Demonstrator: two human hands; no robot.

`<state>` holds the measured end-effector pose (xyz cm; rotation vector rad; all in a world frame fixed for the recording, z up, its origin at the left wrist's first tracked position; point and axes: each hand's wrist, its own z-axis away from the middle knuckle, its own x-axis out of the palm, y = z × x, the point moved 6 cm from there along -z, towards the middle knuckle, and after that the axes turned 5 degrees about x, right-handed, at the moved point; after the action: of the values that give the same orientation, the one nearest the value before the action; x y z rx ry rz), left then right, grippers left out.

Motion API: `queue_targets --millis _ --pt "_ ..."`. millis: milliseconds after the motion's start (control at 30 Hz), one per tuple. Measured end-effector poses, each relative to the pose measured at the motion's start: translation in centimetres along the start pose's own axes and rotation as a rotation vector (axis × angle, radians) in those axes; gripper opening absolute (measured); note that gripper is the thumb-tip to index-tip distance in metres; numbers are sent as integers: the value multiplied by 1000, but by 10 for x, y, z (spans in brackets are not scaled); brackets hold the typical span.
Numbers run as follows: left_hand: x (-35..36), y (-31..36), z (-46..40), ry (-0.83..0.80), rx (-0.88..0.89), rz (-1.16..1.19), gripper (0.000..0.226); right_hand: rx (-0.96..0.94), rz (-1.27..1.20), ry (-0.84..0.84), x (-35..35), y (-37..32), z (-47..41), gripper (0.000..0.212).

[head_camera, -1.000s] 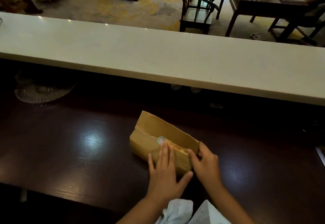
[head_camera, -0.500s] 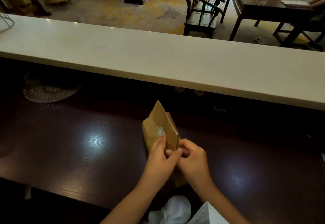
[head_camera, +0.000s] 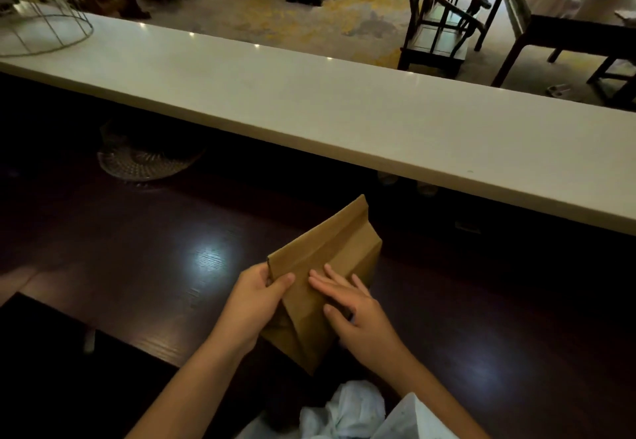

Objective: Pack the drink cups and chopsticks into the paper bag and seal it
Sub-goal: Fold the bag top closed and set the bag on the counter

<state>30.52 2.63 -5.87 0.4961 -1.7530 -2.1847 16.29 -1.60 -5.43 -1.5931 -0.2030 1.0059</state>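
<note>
A brown paper bag [head_camera: 330,249] with its top folded over lies tilted on the dark wooden table [head_camera: 137,266], the folded edge pointing up and to the right. My left hand [head_camera: 254,297] pinches the bag's left corner between thumb and fingers. My right hand [head_camera: 354,311] lies flat on the bag's face with its fingers spread. The sticker seen earlier is out of sight. No cups or chopsticks show; the bag hides whatever is inside.
A long white counter [head_camera: 344,111] runs across behind the table. A glass dish [head_camera: 144,159] sits in the shadow under it at the left, and a wire frame [head_camera: 44,29] stands on its left end. Chairs [head_camera: 444,22] and tables stand beyond. White cloth [head_camera: 347,407] is at the bottom edge.
The bag was turned from lying flat with its sticker up, stood on end, then rotated so a plain side faces me. My left hand moved to its corner, my right hand onto its face.
</note>
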Motion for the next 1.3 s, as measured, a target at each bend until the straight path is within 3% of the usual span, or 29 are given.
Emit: queue_targets --millis 133,200,300,400,467,533,633,800,1067,1300 --pt "-12 4 -22 -37 22 10 17 -25 50 -17 -2 0 -13 44" --pt "-17 7 -31 -61 31 18 15 -16 89 148 -21 10 -22 49" --pt "-23 8 -44 -117 13 35 15 148 40 476 -68 39 -35 76" --pt "-32 5 -55 -193 -6 21 13 355 -319 307 -74 60 -54 83" --pt "-39 1 -62 -227 -21 19 14 384 -332 239 -71 65 -62 66" --pt "-47 -4 -67 -244 -33 22 16 358 -342 284 -74 68 -69 57" --pt "-53 -14 -69 -310 -56 -11 16 331 -469 189 -69 70 -80 73" --pt "-59 -19 -74 -299 -78 62 19 356 -329 59 -63 58 -86 33" --pt "-73 -14 -81 -76 68 -43 20 363 -244 213 -63 72 -86 29" --pt "-81 -15 -77 0 164 -137 20 345 -263 365 -63 70 -75 24"
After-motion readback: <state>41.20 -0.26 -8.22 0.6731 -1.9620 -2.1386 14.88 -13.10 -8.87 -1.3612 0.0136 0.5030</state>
